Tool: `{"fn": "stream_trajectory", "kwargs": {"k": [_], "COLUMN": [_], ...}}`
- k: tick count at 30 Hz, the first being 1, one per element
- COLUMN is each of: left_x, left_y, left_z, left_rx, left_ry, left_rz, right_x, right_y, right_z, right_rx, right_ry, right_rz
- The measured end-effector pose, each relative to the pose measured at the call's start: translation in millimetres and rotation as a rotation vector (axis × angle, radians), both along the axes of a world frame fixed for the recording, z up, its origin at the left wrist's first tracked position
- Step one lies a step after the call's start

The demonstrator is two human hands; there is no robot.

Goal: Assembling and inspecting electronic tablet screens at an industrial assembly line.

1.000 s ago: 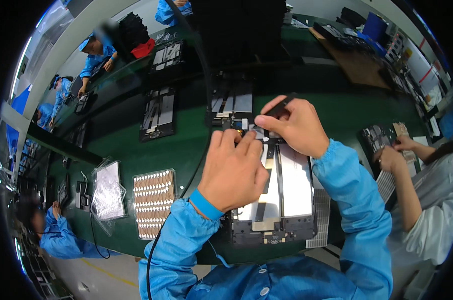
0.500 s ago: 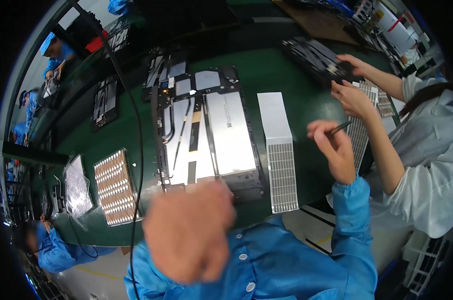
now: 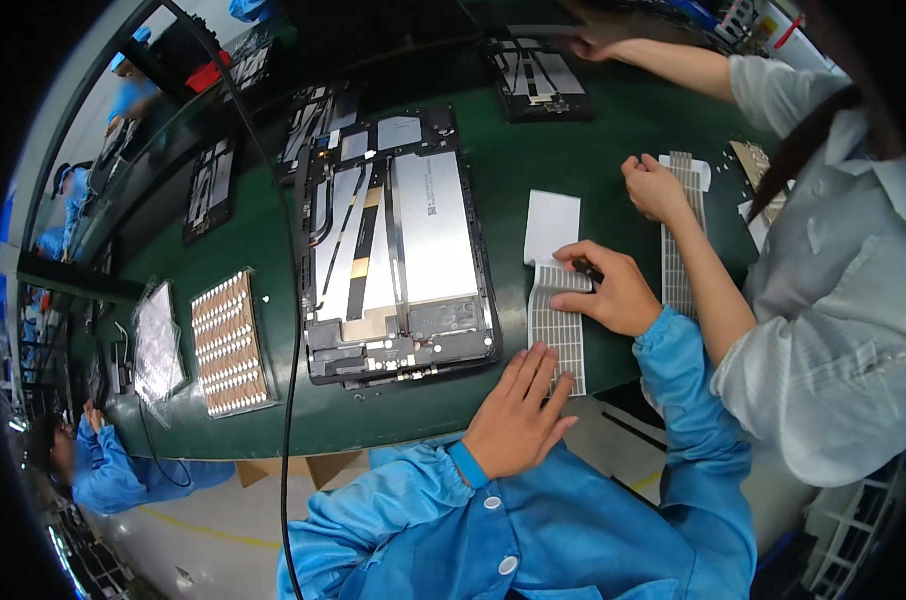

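Observation:
A long sheet of small rectangular stickers (image 3: 556, 335) lies on the bench in front of me, its upper part plain white. My left hand (image 3: 518, 410) is spread open, with its fingertips on the sheet's lower end. Over the sheet's middle, my right hand (image 3: 618, 290) grips slim black tweezers (image 3: 587, 270); their tips are hard to make out. Left of the sheet lies an opened tablet (image 3: 398, 245), showing silver battery packs, black flex cables and a dark frame. It seems to rest on another unit, whose edge shows below.
Further left are a tray of small white-tipped parts (image 3: 231, 345) and a clear plastic bag (image 3: 158, 345). A black cable (image 3: 291, 330) hangs across the view. More opened tablets (image 3: 538, 80) lie farther back. At right, a co-worker's hand (image 3: 658, 190) touches another sticker sheet (image 3: 679, 255).
My left hand has gone from beside the tablet to the sticker sheet. My right hand has moved left over the sheet with the tweezers. The co-worker's tablet is now on the bench farther back.

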State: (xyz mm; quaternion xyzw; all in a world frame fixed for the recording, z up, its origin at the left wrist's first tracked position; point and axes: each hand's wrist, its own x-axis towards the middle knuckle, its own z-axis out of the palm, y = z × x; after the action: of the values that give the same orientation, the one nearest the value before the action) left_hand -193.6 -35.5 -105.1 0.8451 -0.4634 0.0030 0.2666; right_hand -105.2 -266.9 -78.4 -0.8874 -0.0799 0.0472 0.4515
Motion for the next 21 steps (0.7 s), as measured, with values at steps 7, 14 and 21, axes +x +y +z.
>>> {"fn": "stream_trajectory", "kwargs": {"k": [7, 14, 21], "left_x": [2.8, 8.9, -11.8], "left_y": [1.1, 6.3, 16.1], "left_z": [44.1, 61.7, 48.1], "left_rx": [-0.427, -0.599, -0.865], "left_ry": [-0.023, 0.301, 1.055], "left_rz": [0.089, 0.038, 0.317], "right_x": [-67.8, -128.5, -144.7], "right_y": [19.7, 34.9, 41.2], "right_z": [40.0, 64.7, 58.0], "right_rx": [0.199, 0.300, 0.545], "right_ry": [-0.088, -0.085, 0.234], "right_rz": [-0.170, -0.135, -0.217]}}
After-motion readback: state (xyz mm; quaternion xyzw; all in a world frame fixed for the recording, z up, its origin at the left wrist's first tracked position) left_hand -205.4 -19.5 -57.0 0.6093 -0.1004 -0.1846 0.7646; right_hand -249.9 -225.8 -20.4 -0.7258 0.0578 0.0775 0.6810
